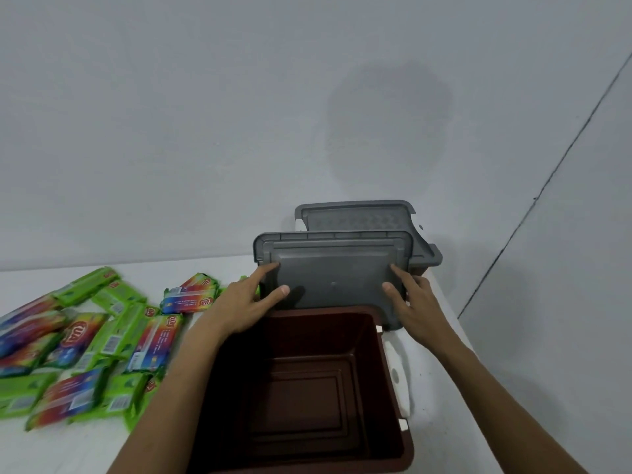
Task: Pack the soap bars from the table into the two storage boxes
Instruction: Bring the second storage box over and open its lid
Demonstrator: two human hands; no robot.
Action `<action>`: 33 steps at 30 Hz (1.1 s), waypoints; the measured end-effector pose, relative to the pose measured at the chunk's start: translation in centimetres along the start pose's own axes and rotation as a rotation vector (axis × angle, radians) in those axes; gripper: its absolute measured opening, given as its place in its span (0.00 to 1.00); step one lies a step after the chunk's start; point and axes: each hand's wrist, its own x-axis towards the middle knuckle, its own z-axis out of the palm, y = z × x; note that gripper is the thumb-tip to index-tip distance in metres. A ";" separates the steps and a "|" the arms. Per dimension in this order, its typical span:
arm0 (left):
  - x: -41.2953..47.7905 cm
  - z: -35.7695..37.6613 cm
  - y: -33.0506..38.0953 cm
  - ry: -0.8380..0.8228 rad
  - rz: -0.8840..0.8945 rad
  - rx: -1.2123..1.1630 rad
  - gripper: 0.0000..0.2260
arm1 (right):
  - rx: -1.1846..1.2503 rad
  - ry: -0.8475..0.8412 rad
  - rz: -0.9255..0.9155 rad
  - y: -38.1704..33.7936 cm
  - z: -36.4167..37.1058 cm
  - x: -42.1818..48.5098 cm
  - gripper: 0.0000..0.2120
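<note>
Left hand [246,302] and right hand [415,302] grip opposite side edges of the tilted grey lid [333,268], behind the open brown storage box [372,371]. Wrapped soap bars [85,336] lie along the table's [68,449] left edge.

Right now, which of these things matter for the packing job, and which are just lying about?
For the job: soap bars; open brown storage box; grey storage box behind it; grey lid, gripped upright by the left hand and right hand.
Not part of it: only the white table itself and the dark wall stain.
</note>
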 end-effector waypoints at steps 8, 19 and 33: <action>-4.3 -1.0 -2.1 0.156 -0.043 0.004 0.34 | -0.081 0.076 -0.010 -2.1 0.0 -3.7 0.28; -14.5 3.5 -4.8 0.281 -0.126 0.046 0.42 | -0.405 -0.199 0.039 -4.5 3.9 -11.5 0.39; -9.7 5.3 -0.5 0.277 -0.152 0.042 0.41 | -0.428 -0.110 0.067 -0.1 1.4 -7.7 0.39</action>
